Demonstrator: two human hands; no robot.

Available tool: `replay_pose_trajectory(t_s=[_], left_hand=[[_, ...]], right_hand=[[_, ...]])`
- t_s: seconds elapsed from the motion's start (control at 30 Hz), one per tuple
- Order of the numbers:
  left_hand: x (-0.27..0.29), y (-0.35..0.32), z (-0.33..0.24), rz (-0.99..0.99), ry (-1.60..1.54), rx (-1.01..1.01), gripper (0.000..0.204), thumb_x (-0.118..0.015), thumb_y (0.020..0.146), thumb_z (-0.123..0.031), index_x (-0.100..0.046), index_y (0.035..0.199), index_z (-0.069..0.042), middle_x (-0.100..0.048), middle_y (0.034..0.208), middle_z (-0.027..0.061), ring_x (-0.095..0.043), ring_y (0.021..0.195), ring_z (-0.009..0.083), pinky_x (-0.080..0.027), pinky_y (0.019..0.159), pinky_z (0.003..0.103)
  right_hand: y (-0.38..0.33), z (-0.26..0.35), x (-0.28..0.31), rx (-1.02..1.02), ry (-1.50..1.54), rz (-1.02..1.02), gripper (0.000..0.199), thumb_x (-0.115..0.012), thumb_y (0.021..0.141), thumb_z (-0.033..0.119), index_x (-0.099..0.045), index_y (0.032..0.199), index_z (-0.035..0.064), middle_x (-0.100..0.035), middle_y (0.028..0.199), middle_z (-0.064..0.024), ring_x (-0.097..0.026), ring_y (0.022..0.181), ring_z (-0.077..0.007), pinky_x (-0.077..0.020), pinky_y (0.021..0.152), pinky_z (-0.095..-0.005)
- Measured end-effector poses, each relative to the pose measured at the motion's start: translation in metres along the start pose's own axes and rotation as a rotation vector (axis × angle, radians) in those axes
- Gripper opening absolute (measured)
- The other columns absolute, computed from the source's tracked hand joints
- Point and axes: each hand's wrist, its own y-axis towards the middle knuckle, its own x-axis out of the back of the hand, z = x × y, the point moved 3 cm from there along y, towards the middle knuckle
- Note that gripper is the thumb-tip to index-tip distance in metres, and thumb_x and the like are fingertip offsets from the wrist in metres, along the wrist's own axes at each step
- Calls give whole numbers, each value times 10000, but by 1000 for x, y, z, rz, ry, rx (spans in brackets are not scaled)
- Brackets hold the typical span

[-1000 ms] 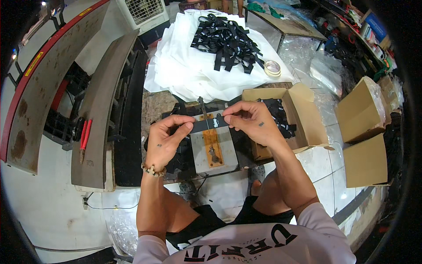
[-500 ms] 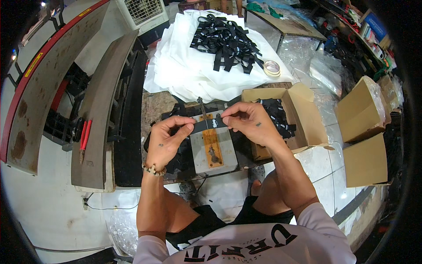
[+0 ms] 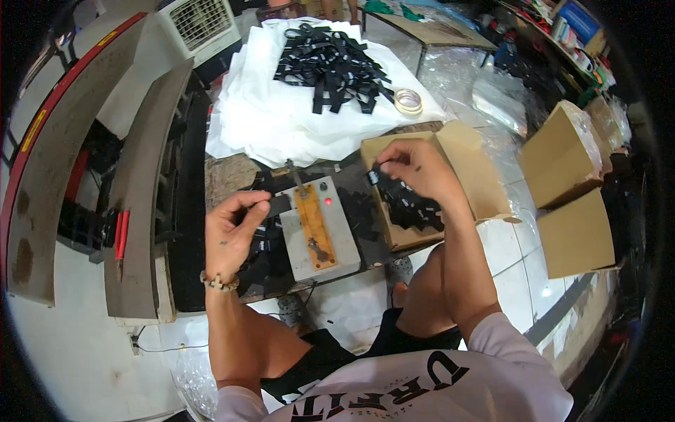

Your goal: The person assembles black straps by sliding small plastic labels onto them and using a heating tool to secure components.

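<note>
My left hand (image 3: pixel 238 218) pinches a short piece of black ribbon (image 3: pixel 280 204) at the left edge of a grey cutting device (image 3: pixel 344 243). That device carries an upright orange-brown plate (image 3: pixel 309 218) with metal fittings, and a small red light glows on its top. My right hand (image 3: pixel 422 169), fingers pinched, holds a small black label piece (image 3: pixel 373 177) with white print over the left side of an open cardboard box (image 3: pixel 467 165). Inside the box lie many loose black pieces (image 3: pixel 415 209).
A tangled heap of black ribbons (image 3: pixel 330 67) lies on white sheets (image 3: pixel 246 105) at the back, beside rolls of tape (image 3: pixel 408 102). Red-handled pliers (image 3: pixel 121 235) rest on a grey board at left. More cardboard boxes (image 3: pixel 562 155) stand at right.
The black ribbon stretched between both hands over the device is now in two separate pieces. My right hand has moved right, over the box; my left hand has shifted slightly left.
</note>
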Motion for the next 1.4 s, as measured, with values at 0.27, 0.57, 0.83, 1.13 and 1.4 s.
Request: replay_pose_trajectory(t_s=[0.27,0.57,0.83,1.13,1.4], left_hand=[[-13,-6,-21,-75,-44,-93,146,-715,902,-42,-715,1038,10,-701,953,20,-578,846,55,-447,749,205],[-41,-23,-43,41,-140,-208,168,-699,883,19,-692,1050,14,-669,941,51,-590,848,87,-465,759,225],[-27,-11,-26,25,-232,-24,160,-686,915,-31,-672,1070,6,-684,932,41,-624,769,86,-529,695,236],[-30,-7,-18,2,-192,-12,146,-698,915,-50,-688,1047,11,-679,850,25,-604,694,67,-495,637,212],[-30,-4,-12,-4,-151,42,139,-713,909,-64,-701,1028,7,-655,756,-8,-576,656,52,-445,600,191]], right_hand=[[-6,-20,25,-27,-228,-169,233,-754,844,98,-694,1032,-27,-717,901,-93,-663,865,-143,-517,779,-287],[-30,104,-65,162,620,188,328,-724,885,38,-627,1198,33,-676,1025,-14,-605,892,-58,-479,778,-227],[-20,93,-59,83,682,122,161,-691,900,23,-685,1056,-14,-678,920,-11,-567,819,-40,-466,718,-208],[-13,83,-75,100,587,75,112,-721,876,35,-721,981,-5,-688,879,-17,-544,778,-32,-427,648,-201],[-9,71,-81,59,552,68,117,-721,874,65,-736,975,9,-667,802,27,-477,649,-6,-380,539,-195]])
